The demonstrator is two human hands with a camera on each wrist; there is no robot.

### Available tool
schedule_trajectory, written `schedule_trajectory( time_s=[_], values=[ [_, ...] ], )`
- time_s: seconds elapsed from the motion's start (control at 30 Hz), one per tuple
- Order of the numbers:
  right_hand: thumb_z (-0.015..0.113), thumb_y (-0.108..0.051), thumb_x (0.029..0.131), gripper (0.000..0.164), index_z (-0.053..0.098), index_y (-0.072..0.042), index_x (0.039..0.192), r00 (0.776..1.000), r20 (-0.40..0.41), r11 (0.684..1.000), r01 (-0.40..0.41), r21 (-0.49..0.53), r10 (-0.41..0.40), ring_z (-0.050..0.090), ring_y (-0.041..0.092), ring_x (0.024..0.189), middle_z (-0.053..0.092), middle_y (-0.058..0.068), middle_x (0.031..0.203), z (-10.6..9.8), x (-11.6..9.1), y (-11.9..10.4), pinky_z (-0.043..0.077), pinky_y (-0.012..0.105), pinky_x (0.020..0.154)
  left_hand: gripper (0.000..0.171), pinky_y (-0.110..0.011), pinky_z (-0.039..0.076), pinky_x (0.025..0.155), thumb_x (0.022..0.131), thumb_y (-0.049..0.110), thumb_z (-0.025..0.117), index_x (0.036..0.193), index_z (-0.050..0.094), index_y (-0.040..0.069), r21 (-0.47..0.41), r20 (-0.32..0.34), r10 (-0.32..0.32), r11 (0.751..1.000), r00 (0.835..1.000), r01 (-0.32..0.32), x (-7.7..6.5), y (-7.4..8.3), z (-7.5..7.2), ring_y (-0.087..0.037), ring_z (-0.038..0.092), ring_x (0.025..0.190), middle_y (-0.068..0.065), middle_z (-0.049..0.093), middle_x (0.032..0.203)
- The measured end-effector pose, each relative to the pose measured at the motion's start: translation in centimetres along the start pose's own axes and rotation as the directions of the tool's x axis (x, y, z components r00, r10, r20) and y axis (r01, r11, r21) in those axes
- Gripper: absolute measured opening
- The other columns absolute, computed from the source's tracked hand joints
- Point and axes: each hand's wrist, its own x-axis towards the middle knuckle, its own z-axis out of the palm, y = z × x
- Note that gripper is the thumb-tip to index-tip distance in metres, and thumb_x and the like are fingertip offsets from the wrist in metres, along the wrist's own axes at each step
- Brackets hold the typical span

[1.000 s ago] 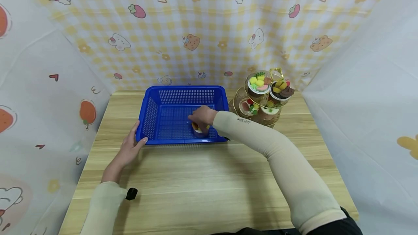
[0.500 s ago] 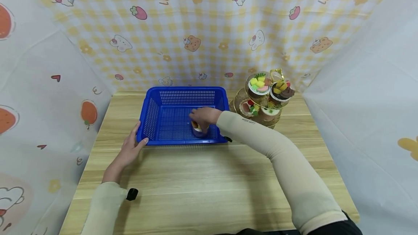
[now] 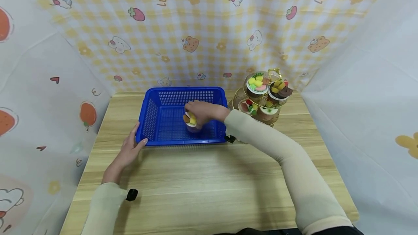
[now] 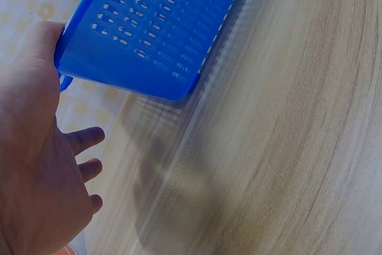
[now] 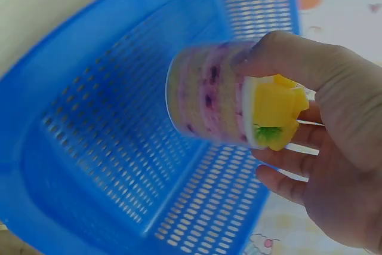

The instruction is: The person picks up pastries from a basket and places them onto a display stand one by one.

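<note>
A clear dessert cup (image 5: 209, 94) with pink-and-cream cake layers and yellow fruit pieces on top is in my right hand (image 3: 202, 111). The right thumb and fingers grip it near the top, over the inside of the blue plastic basket (image 3: 183, 141). In the right wrist view the cup's bottom is off the basket's mesh floor. My left hand (image 3: 128, 149) holds the basket's front left corner by the rim. Seen from the left wrist, the other left fingers (image 4: 89, 170) hang loosely curled below the rim.
A tiered gold-trimmed stand (image 3: 274, 104) to the basket's right carries several dessert cups. Its upper tier bears a fruit-topped cup (image 3: 257, 83) and a chocolate-topped one (image 3: 279, 91). The wooden table (image 3: 196, 184) ends at a yellow checked curtain (image 3: 205, 21) behind the basket.
My right hand has lifted the dessert cup from the basket floor and shifted slightly left and away from me; the cup has tilted. My left hand stays on the basket corner.
</note>
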Motion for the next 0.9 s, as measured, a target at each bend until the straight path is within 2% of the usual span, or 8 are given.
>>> schedule_trajectory(
  time_s=[0.1,0.2,0.3,0.4,0.53,0.7,0.8,0.9],
  values=[
    [0.083,-0.028,0.074,0.073,0.047,-0.009,0.135,0.995,-0.095,0.998,0.022,0.056,-0.017,0.052,0.020,0.107,0.056,0.006,0.127,-0.4,-1.0,-0.2,0.048,0.033,0.094,0.080,-0.081,0.007,0.109,0.103,0.046,0.045,0.158,-0.011,0.035,-0.004,-0.001,0.004,1.000,1.000,-0.004,0.0,-0.1,0.0,-0.059,0.002,0.147,-0.024,0.005,0.166],
    [0.083,-0.033,0.074,0.078,0.047,-0.005,0.138,0.981,-0.193,0.989,0.051,0.136,-0.024,0.053,0.022,0.108,0.058,0.009,0.129,-0.6,-2.4,-0.3,0.048,0.034,0.096,0.080,-0.081,0.007,0.108,0.103,0.046,0.045,0.158,-0.011,0.035,-0.003,-0.001,0.001,1.000,1.000,-0.001,0.0,0.0,0.1,-0.059,0.003,0.147,-0.023,0.004,0.166],
    [0.084,-0.036,0.074,0.081,0.046,-0.005,0.139,0.960,-0.279,0.966,0.063,0.251,0.010,0.051,0.022,0.111,0.057,0.009,0.131,-0.3,-4.3,-0.4,0.048,0.035,0.096,0.080,-0.081,0.008,0.108,0.103,0.047,0.045,0.158,-0.011,0.035,0.002,-0.001,-0.006,1.000,1.000,0.006,0.0,0.0,0.1,-0.059,0.003,0.147,-0.023,0.004,0.166],
    [0.085,-0.030,0.074,0.081,0.046,-0.005,0.139,0.929,-0.364,0.929,0.072,0.362,0.070,0.050,0.023,0.116,0.055,0.011,0.132,0.3,-6.4,-0.5,0.049,0.038,0.100,0.080,-0.081,0.007,0.108,0.103,0.047,0.044,0.158,-0.011,0.035,0.004,0.002,-0.009,1.000,1.000,0.009,0.0,0.0,0.1,-0.059,0.002,0.147,-0.024,0.003,0.166],
    [0.084,-0.022,0.075,0.080,0.043,-0.005,0.142,0.866,-0.479,0.892,0.096,0.442,0.144,0.049,0.025,0.122,0.052,0.012,0.136,1.7,-9.1,-0.4,0.048,0.042,0.104,0.079,-0.081,0.007,0.109,0.103,0.046,0.043,0.157,-0.013,0.037,-0.002,0.008,-0.008,1.000,1.000,0.008,0.0,0.0,0.0,-0.058,0.000,0.148,-0.024,0.001,0.166],
    [0.085,-0.018,0.075,0.080,0.042,-0.006,0.142,0.765,-0.591,0.833,0.135,0.536,0.256,0.051,0.025,0.122,0.053,0.012,0.136,3.8,-12.4,-0.3,0.049,0.044,0.101,0.079,-0.081,0.005,0.109,0.103,0.046,0.043,0.157,-0.014,0.037,-0.013,0.017,-0.011,1.000,1.000,0.011,0.0,0.1,0.0,-0.058,-0.002,0.148,-0.025,0.000,0.166],
    [0.086,-0.017,0.074,0.080,0.044,-0.006,0.141,0.714,-0.613,0.791,0.139,0.596,0.337,0.053,0.024,0.121,0.055,0.011,0.135,5.3,-14.5,-0.3,0.048,0.042,0.098,0.079,-0.081,0.005,0.109,0.103,0.046,0.043,0.157,-0.014,0.036,-0.013,0.025,-0.013,1.000,1.000,0.013,0.0,0.3,0.1,-0.058,-0.002,0.148,-0.025,0.000,0.166],
    [0.086,-0.014,0.074,0.079,0.044,-0.007,0.141,0.673,-0.617,0.752,0.135,0.645,0.409,0.054,0.025,0.122,0.055,0.011,0.136,7.1,-16.5,-0.6,0.047,0.046,0.101,0.079,-0.081,0.005,0.109,0.104,0.045,0.043,0.157,-0.014,0.036,-0.013,0.027,-0.009,1.000,1.000,0.009,0.0,0.4,0.1,-0.058,-0.002,0.148,-0.025,-0.001,0.166]
  ],
)
